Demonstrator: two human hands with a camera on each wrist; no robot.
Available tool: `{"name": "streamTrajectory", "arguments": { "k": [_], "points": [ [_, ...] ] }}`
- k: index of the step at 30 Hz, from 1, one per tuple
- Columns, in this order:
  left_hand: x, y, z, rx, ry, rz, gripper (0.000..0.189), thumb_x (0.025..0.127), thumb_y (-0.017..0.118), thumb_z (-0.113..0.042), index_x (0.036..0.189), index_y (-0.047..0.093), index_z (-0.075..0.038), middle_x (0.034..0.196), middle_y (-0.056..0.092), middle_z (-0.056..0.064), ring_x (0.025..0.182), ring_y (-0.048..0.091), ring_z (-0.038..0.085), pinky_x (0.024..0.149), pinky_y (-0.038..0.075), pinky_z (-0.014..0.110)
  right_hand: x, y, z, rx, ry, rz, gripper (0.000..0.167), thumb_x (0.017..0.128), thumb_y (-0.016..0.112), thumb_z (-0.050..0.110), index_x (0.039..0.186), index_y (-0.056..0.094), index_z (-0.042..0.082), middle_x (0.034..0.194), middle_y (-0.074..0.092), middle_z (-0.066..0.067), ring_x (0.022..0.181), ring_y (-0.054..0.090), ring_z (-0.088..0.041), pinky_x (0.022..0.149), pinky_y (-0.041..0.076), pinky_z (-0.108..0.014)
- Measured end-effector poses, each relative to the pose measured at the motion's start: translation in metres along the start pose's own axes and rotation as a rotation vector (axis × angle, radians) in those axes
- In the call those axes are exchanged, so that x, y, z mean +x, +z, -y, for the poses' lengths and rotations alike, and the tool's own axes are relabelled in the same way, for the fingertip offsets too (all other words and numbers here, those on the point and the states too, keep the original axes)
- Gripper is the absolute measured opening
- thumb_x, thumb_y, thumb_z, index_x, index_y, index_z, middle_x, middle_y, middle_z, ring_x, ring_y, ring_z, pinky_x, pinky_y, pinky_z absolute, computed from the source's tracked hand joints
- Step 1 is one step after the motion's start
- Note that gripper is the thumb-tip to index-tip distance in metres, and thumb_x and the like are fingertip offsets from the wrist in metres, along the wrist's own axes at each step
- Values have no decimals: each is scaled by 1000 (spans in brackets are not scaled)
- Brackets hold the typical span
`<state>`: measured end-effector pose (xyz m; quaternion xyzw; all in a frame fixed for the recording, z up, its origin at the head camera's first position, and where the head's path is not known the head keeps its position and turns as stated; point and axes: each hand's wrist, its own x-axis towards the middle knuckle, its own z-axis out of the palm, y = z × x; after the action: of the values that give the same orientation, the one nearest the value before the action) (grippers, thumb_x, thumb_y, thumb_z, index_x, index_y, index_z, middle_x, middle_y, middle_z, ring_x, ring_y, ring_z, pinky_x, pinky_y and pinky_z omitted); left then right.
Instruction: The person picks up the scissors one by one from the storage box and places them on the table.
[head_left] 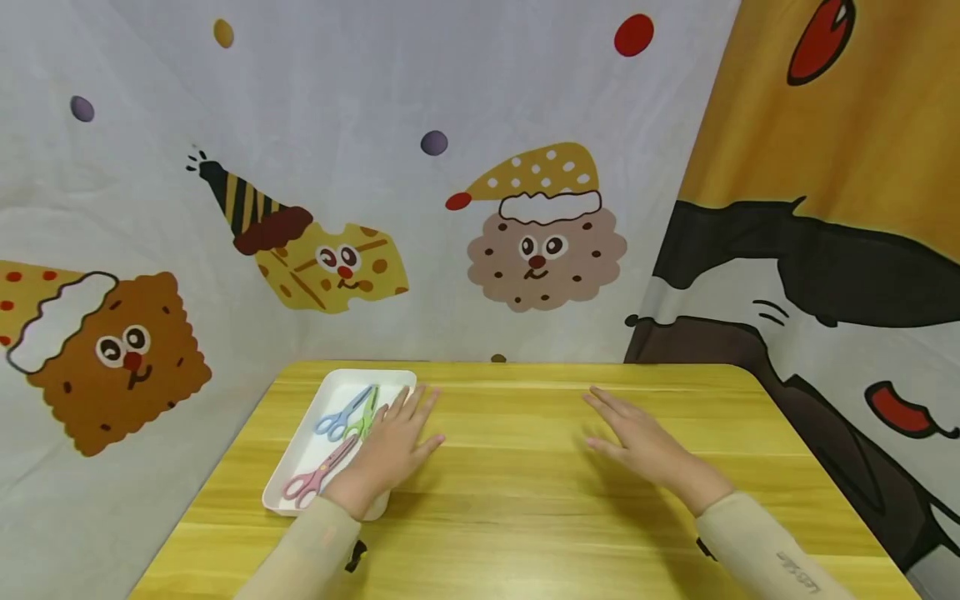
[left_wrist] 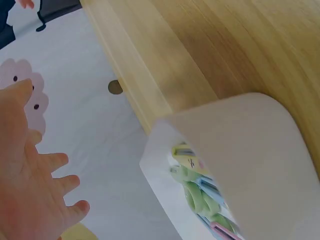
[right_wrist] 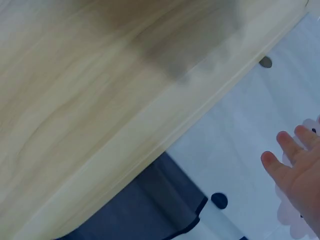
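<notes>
A white tray [head_left: 310,448] stands at the table's left side, holding blue scissors [head_left: 342,417], green scissors [head_left: 367,415] and pink scissors [head_left: 318,475]. My left hand [head_left: 392,446] hovers by the tray's right edge, fingers spread, hiding part of the tray; nothing is in its grasp. In the left wrist view, a small yellow piece with a printed face [left_wrist: 190,161] shows inside the tray among green, blue and pink parts. My right hand [head_left: 647,446] is held over the right half of the table, fingers extended, and touches nothing.
The wood-grain table [head_left: 510,500] has rounded far corners. Right behind it hangs a pale cloth [head_left: 360,117] printed with cartoon biscuits and cheese. On the right, the backdrop turns orange and black [head_left: 847,167].
</notes>
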<state>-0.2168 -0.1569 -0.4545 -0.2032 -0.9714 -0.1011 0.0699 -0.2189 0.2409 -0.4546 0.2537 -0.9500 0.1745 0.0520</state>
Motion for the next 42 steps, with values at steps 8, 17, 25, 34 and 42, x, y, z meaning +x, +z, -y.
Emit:
{"name": "streamTrajectory", "arguments": {
  "k": [8, 17, 25, 34, 42],
  "points": [
    [-9, -3, 19, -79, -53, -49, 70, 96, 46, -48, 152, 16, -17, 156, 19, 13, 142, 17, 40, 108, 20, 65, 12, 8, 21, 71, 43, 9, 75, 91, 47, 57, 150, 27, 17, 154, 26, -12, 136, 33, -39, 106, 31, -59],
    [-25, -10, 42, -124, -121, -90, 70, 96, 49, -43, 151, 22, -10, 154, 23, 20, 139, 21, 45, 104, 23, 68, 27, 27, 40, 164, 60, 41, 77, 90, 45, 59, 149, 29, 12, 154, 26, -13, 138, 30, -37, 110, 28, -55],
    [-42, -11, 69, -152, -217, -71, 71, 96, 46, -46, 152, 18, -11, 153, 23, 23, 139, 17, 47, 103, 18, 71, 39, 39, 59, 267, 73, 79, 73, 91, 52, 51, 148, 29, 10, 154, 26, -13, 140, 27, -34, 112, 26, -52],
    [-55, -9, 98, -147, -290, -75, 75, 95, 51, -41, 150, 17, -2, 151, 19, 29, 136, 15, 53, 99, 18, 74, 54, 55, 79, 343, 78, 105, 73, 92, 52, 49, 148, 29, 9, 153, 29, -13, 140, 28, -32, 112, 26, -50],
    [-67, -12, 117, -175, -330, -113, 76, 95, 50, -42, 147, 18, 5, 146, 21, 38, 132, 19, 57, 101, 18, 72, 65, 67, 98, 481, 84, 162, 75, 91, 51, 52, 149, 25, 11, 155, 23, -13, 141, 25, -33, 112, 26, -52]
  ]
}}
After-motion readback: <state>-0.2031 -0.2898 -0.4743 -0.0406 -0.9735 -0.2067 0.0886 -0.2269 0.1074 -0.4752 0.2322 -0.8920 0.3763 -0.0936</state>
